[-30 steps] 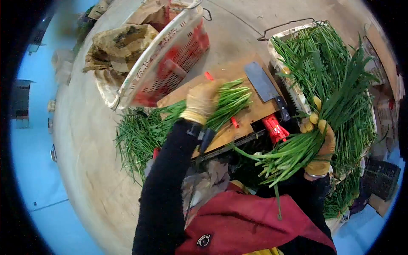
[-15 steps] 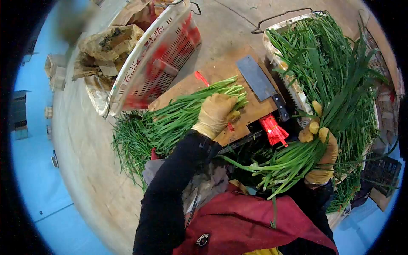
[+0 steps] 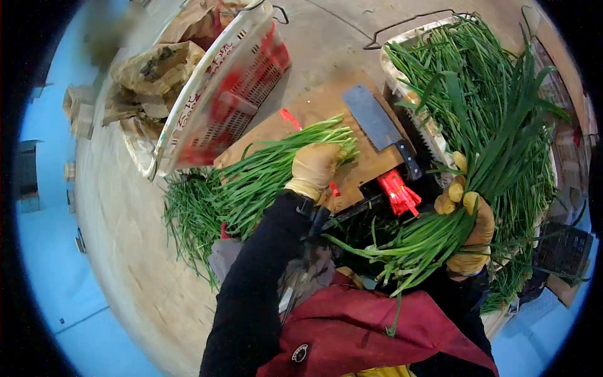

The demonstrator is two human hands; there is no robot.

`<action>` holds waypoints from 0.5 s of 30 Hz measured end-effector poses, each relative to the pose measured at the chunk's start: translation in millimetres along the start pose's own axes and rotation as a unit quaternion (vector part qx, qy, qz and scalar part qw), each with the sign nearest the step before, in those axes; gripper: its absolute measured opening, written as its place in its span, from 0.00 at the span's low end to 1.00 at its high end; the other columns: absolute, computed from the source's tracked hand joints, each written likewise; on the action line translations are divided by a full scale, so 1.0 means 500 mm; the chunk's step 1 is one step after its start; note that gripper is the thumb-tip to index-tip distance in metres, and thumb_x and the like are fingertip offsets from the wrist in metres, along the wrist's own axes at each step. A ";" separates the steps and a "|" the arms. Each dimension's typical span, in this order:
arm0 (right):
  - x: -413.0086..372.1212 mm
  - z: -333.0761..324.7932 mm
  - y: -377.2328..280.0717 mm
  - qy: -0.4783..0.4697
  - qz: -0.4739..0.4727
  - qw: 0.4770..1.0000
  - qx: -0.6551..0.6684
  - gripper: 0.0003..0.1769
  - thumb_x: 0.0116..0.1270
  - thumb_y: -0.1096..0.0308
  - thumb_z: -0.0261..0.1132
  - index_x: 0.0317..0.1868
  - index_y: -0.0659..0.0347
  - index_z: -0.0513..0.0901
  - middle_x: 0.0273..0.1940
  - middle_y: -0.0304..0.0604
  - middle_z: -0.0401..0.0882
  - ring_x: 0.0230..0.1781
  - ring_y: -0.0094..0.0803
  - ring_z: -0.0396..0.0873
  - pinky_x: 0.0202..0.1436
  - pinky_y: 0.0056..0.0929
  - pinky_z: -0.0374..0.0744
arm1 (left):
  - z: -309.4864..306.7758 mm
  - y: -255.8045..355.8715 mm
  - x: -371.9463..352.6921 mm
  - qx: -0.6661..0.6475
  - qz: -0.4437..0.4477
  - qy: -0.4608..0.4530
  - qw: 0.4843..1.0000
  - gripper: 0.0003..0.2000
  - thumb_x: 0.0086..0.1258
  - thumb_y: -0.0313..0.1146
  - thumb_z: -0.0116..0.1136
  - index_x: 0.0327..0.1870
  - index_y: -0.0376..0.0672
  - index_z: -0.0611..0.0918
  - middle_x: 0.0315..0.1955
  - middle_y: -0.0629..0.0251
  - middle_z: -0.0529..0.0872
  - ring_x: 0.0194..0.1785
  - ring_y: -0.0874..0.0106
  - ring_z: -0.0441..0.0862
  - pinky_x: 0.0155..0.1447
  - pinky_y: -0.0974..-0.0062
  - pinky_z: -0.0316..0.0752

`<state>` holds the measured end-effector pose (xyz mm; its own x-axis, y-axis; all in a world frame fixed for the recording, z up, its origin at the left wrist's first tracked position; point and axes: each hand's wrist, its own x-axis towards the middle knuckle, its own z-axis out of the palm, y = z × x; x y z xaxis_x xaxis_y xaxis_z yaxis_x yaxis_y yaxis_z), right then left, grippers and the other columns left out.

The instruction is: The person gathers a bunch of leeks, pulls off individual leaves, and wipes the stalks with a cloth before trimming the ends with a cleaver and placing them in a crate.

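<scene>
My left hand (image 3: 314,166), in a tan glove, is closed around the stem end of a bunch of garlic chives (image 3: 264,166) on a wooden cutting board (image 3: 377,162). The two ends of a red tie strip (image 3: 289,119) stick out on either side of this bunch. In its curled fingers my right hand (image 3: 474,229), gloved too, grips a second bunch of chives (image 3: 418,248), with pale stem ends toward my lap and long leaves over the crate. A cleaver (image 3: 372,116) lies flat on the board, between the hands and farther from me.
Several red tie strips (image 3: 399,191) lie bundled beside the board. At the right, a white crate (image 3: 402,78) is heaped with chives. A red and white basket (image 3: 235,94) stands at the left near brown paper sacks (image 3: 154,75). More chives (image 3: 191,201) hang past the board's left end.
The whole view has shifted slightly. Both hands keep their holds, and the two bunches lie almost as before.
</scene>
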<state>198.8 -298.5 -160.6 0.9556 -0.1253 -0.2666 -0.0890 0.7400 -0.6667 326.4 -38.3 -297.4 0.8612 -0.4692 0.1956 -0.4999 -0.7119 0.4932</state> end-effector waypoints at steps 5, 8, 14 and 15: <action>-0.007 0.026 -0.007 0.011 -0.004 0.999 -0.047 0.43 0.60 0.62 0.69 0.71 0.72 0.60 0.37 0.40 0.76 0.31 0.28 0.73 0.37 0.29 0.71 | -0.026 -0.004 -0.006 -0.053 0.010 0.039 0.998 0.07 0.65 0.35 0.63 0.40 0.44 0.85 0.32 0.61 0.86 0.32 0.64 0.82 0.38 0.71 0.77; -0.004 0.027 -0.004 0.035 -0.010 0.998 -0.053 0.41 0.57 0.64 0.69 0.68 0.72 0.64 0.36 0.41 0.77 0.29 0.29 0.74 0.35 0.28 0.73 | -0.054 0.006 -0.011 -0.293 -0.093 0.099 0.946 0.07 0.70 0.33 0.60 0.41 0.39 0.83 0.31 0.68 0.85 0.31 0.77 0.79 0.38 0.78 0.74; 0.001 0.029 0.008 0.045 0.006 0.998 -0.046 0.38 0.52 0.66 0.69 0.64 0.73 0.71 0.34 0.44 0.81 0.27 0.30 0.78 0.32 0.26 0.78 | -0.108 0.016 -0.036 -0.173 -0.068 0.016 0.982 0.10 0.65 0.38 0.65 0.40 0.41 0.83 0.28 0.64 0.84 0.33 0.69 0.81 0.39 0.73 0.75; 0.000 0.029 0.009 0.055 0.012 0.997 -0.055 0.38 0.52 0.66 0.69 0.64 0.73 0.71 0.34 0.44 0.81 0.28 0.30 0.78 0.32 0.26 0.78 | -0.102 0.028 -0.033 -0.115 -0.037 -0.008 0.993 0.11 0.63 0.40 0.67 0.40 0.43 0.83 0.29 0.62 0.83 0.34 0.65 0.81 0.39 0.71 0.75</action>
<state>202.6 -285.7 -153.4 0.9167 -0.1846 -0.3545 -0.1475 0.6680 -0.7294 310.0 -13.7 -250.7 0.8925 -0.4291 0.1393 -0.3991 -0.6073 0.6869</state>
